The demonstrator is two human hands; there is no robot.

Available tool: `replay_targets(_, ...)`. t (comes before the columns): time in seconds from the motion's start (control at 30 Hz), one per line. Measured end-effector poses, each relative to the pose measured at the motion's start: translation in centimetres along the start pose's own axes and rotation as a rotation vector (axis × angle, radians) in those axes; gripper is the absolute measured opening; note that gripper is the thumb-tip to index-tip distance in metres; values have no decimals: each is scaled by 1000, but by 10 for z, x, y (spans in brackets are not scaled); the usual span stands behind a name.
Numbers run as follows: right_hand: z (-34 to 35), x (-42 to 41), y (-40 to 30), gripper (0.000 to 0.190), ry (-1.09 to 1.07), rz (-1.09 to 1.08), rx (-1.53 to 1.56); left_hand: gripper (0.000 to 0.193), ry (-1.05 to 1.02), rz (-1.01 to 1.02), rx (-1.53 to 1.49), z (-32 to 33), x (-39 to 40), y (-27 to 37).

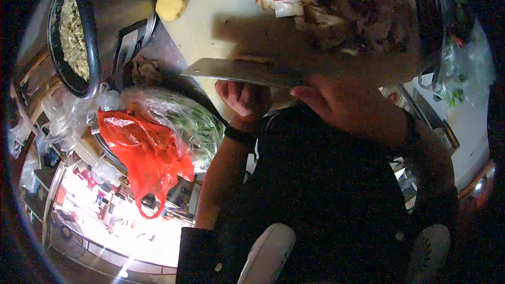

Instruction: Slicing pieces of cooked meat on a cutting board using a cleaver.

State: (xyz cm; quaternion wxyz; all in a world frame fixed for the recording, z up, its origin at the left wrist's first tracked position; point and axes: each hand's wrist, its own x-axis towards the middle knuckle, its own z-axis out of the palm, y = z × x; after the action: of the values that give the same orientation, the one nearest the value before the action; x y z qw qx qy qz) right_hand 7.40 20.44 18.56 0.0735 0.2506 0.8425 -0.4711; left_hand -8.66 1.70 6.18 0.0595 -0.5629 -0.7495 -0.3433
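Observation:
My right hand (331, 98) grips a broad-bladed cleaver (232, 70) near the middle of the view. Its blade lies almost level and points left over the pale cutting board (201, 12). Just on the near side of the blade, my left hand (246, 98) is curled, its knuckles close under the metal. Whether its fingers pinch anything is hidden by the blade and shadow. A large heap of sliced cooked meat (335, 19) covers the far right of the board. At the board's far left edge sits a peeled yellow potato piece (170, 6).
A dark-rimmed bowl (93, 59) of pale chopped food stands left, beside a kitchen scale (132, 41). Nearer me are a red plastic bag (146, 146) and a clear bag of greens (197, 126). Another clear bag (465, 71) with greens lies at right.

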Motion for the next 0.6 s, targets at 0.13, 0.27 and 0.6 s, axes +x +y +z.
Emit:
replay_targets(0.13, -12, -8, 0, 41, -245, 184, -91, 49, -28, 66, 41, 0, -16, -9)
replay_targets(0.27, -35, -14, -23, 45, -359, 320, -134, 21, 100, -5, -32, 4, -7, -7)
replay_targets(0.6, -15, -9, -7, 40, -261, 228, -60, 23, -13, -13, -19, 6, -4, -6)
